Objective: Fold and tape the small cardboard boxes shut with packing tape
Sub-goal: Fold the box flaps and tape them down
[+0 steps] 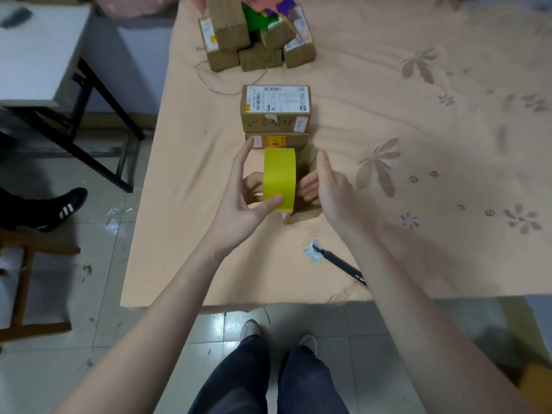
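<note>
1. One yellow tape roll [279,179] stands on edge above a small cardboard box [304,212] near the table's [185,264] front edge.
2. Two more boxes [276,115] sit stacked just behind; about five are piled at the far end [257,43].
3. One black pen [340,264] lies nearby.
4. The left hand [239,201] pinches the roll, thumb on its face.
5. The right hand [325,186] curls its fingers on the roll's other side.
</note>
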{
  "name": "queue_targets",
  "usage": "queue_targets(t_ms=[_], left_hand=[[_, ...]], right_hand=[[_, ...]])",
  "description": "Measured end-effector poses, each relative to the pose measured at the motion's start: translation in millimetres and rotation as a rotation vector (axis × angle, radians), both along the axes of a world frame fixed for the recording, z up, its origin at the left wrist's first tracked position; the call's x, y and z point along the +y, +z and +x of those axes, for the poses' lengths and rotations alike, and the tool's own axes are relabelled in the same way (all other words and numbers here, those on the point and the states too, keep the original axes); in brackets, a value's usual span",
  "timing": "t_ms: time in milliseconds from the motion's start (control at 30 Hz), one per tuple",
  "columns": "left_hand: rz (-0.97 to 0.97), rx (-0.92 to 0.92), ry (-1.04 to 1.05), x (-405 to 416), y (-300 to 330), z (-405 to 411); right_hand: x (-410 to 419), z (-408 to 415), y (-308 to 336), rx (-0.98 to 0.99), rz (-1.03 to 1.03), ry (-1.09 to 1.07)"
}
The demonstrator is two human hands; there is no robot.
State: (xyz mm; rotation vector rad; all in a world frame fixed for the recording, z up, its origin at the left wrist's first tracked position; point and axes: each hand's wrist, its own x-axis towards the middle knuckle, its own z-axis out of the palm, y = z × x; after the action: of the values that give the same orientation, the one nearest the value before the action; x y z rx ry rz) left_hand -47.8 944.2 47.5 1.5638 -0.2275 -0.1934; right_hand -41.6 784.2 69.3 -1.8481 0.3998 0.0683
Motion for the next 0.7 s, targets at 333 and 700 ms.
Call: queue_targets(t_ms=[333, 700], left_hand=[[0.27, -0.367, 0.039, -42, 90, -15], [0.089, -0.348, 0.158, -68, 171, -24]], right_hand=[[-34, -44, 82, -0.218, 0.473, 0.193], [-62, -70, 149, -0.357, 0.33, 0.309]])
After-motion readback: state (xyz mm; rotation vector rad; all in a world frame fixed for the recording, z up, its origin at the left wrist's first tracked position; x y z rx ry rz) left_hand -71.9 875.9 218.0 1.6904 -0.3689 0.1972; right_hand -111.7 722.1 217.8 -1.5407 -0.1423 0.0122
